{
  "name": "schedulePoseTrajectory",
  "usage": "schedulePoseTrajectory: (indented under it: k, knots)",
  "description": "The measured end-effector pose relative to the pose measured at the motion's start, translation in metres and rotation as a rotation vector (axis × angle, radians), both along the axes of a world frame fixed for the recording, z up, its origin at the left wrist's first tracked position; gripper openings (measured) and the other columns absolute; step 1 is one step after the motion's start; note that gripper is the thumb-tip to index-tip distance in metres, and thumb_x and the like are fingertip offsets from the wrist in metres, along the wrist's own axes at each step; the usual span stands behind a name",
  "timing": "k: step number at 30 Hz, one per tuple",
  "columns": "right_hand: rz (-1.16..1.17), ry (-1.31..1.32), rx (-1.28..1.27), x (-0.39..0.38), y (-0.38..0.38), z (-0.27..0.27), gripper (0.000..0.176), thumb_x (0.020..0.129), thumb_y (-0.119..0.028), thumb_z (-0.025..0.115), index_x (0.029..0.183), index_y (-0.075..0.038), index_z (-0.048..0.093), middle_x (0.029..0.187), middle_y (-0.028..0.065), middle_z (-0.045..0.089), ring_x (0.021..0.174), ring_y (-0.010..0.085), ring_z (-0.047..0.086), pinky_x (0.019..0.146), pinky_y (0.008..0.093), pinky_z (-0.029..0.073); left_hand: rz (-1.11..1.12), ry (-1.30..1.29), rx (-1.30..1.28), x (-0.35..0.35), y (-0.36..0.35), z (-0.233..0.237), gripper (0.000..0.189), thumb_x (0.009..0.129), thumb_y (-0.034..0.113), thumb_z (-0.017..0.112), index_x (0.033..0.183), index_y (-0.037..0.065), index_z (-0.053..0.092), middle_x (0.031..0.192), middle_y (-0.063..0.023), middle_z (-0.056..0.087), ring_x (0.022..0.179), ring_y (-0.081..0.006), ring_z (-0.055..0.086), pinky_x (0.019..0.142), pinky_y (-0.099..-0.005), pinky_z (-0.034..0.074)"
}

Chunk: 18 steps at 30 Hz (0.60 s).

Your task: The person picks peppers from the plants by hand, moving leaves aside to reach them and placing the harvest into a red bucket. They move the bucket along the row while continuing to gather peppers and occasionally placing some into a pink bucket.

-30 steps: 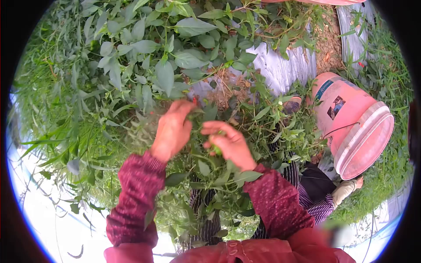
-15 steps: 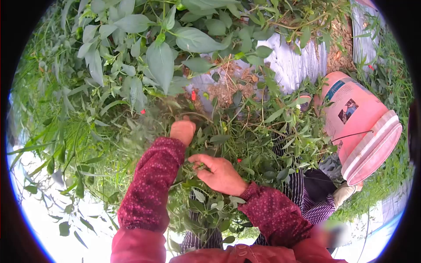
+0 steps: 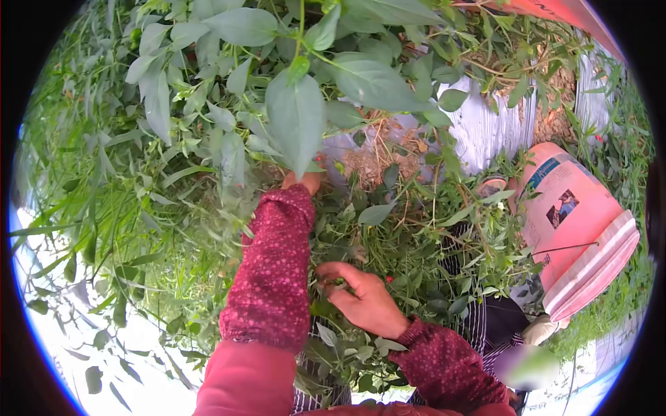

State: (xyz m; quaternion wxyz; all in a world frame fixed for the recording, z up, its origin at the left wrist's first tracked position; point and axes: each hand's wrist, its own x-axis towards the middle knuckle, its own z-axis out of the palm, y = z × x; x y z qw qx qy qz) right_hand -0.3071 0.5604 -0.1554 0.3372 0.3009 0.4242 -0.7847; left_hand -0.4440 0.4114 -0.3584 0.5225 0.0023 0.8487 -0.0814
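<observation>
My left hand (image 3: 305,182) reaches forward into the pepper plants (image 3: 295,114), near a small red pepper (image 3: 319,159). A large leaf and the stems cover its fingers, so its grip is hidden. Closer to my body, my right hand (image 3: 369,304) hovers over the foliage with its fingers curled in toward the thumb. Whatever lies inside that curl is too shaded to make out. Just beside the right hand, another red pepper (image 3: 389,279) shows among the leaves.
At the right, a pink bucket (image 3: 579,211) leans on its side with its rim toward me. Silvery plastic sheeting (image 3: 485,128) covers the ground behind. Striped cloth (image 3: 479,322) and a pale glove (image 3: 542,330) appear below the bucket. A red object (image 3: 548,8) enters at the top right.
My left hand has reached farther forward, behind the big leaf near the red pepper. My right hand has shifted slightly right and nearer my body, still curled. The view has shifted, and a red object has appeared top right.
</observation>
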Motion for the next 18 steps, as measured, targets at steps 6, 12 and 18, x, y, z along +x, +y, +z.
schedulePoseTrajectory:
  k: [6, 12, 18]
  knots:
    - [-0.019, -0.004, -0.014, 0.002, -0.002, -0.004, 0.029, 0.086, 0.000, 0.053, 0.115, -0.005, 0.053, 0.099, 0.0048, 0.062, 0.093, 0.0123, 0.058, 0.082, 0.0274, 0.046, -0.230, -0.043, -0.017, 0.007, -0.027, -0.041, 0.042, 0.090, 0.041, 0.045, 0.116, 0.011, 0.060, 0.122, -0.0143, 0.056, 0.109, -0.0336, 0.055, 0.090, -0.0411, 0.045]
    - [-0.159, -0.030, -0.053, 0.000, -0.001, -0.004, 0.030, 0.085, -0.003, 0.052, 0.114, -0.006, 0.056, 0.095, 0.0042, 0.062, 0.088, 0.0115, 0.058, 0.078, 0.0249, 0.046, 0.154, 0.380, 0.205, 0.006, -0.018, 0.001, 0.025, 0.081, 0.027, 0.055, 0.093, 0.009, 0.067, 0.091, -0.0155, 0.066, 0.086, -0.0358, 0.061, 0.079, -0.0388, 0.048]
    - [-0.381, -0.238, -0.158, -0.017, 0.023, -0.001, 0.024, 0.089, -0.008, 0.052, 0.113, -0.009, 0.057, 0.095, 0.0019, 0.062, 0.081, 0.0084, 0.059, 0.064, 0.0207, 0.044, 0.833, 0.103, 0.585, -0.023, 0.040, 0.120, 0.017, 0.082, 0.019, 0.059, 0.090, 0.005, 0.063, 0.077, -0.0073, 0.067, 0.060, -0.0170, 0.059, 0.051, -0.0297, 0.047]
